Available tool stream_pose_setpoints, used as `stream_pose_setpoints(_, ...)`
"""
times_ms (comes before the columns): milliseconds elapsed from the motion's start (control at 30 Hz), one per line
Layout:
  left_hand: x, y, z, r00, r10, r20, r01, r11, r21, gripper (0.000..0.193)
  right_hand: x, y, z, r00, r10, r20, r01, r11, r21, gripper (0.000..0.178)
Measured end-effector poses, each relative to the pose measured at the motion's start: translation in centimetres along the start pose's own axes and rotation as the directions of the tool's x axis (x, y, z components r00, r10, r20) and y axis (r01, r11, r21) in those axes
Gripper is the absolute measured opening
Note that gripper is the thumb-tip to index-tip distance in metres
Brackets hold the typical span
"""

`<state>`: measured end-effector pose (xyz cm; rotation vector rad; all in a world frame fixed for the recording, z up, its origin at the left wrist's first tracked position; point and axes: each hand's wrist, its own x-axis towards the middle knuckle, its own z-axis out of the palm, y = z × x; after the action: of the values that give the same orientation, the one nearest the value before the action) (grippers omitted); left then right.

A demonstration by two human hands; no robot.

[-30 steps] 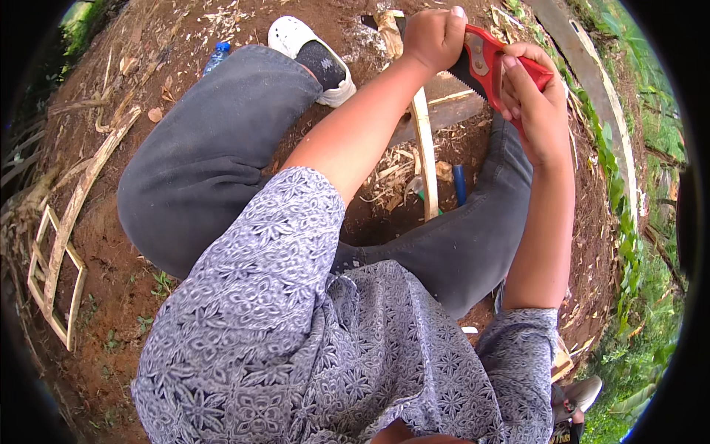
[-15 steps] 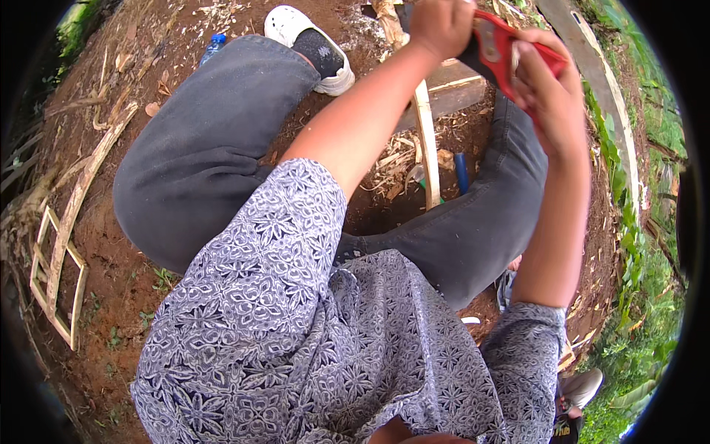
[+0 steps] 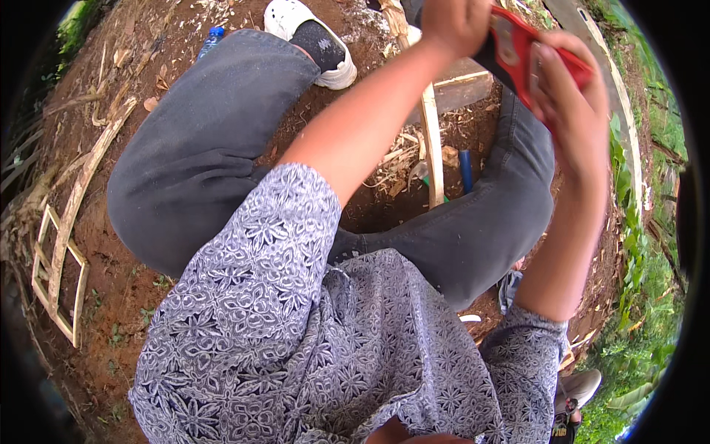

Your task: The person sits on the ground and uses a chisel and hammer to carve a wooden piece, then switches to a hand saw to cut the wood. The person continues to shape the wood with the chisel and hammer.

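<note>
Brown soil (image 3: 118, 296) shows left; upper right, the right hand (image 3: 578, 103) clamps a red-handled saw (image 3: 521, 55); grip of the left hand (image 3: 458, 28) unclear.

I have my left arm (image 3: 370, 122) stretched long, slanting away up and to the right, bare from below the short sleeve. Its left hand (image 3: 455, 26) is drawn in compactly, partly cut off at the top of my view, so I can't make out how its fingers sit. My right arm (image 3: 562, 244) is bent, the forearm rising nearly straight up. My right hand (image 3: 569, 92), slightly blurred, leans inward from the wrist (image 3: 580, 163), firmly curled in a grip. My two hands are near each other but apart.
</note>
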<state>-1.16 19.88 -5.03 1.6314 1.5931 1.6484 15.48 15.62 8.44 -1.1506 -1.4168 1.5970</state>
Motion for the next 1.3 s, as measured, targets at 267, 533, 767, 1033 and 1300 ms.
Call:
stream_pose_setpoints(267,0.6,3.5,0.7,0.997,0.045,-0.067,-0.043,0.999,0.029,0.052,-1.2,-3.6,-2.4,0.998,0.039,0.045,-0.037,0.999,-0.029,0.022)
stream_pose_setpoints(533,-0.1,-0.4,-0.2,0.999,-0.008,0.034,0.004,0.993,0.117,0.054,-0.2,0.1,0.0,0.999,0.048,-0.007,-0.048,0.998,0.051,0.019)
stream_pose_setpoints(767,-0.1,3.1,1.3,0.998,0.061,-0.032,-0.058,0.993,0.105,0.056,-1.9,-3.1,-2.5,0.998,0.059,-0.006,-0.059,0.998,0.033,0.019)
stream_pose_setpoints(1033,0.4,-0.9,-1.8,0.986,-0.100,0.130,0.091,0.993,0.070,0.055,0.6,0.8,1.0,0.999,0.046,-0.021,-0.046,0.999,0.011,0.022)
stream_pose_setpoints(1300,0.3,3.6,1.4,1.000,0.023,0.016,-0.024,0.999,0.026,0.050,-1.5,-3.8,-3.4,0.996,0.077,0.045,-0.078,0.997,0.015,0.021)
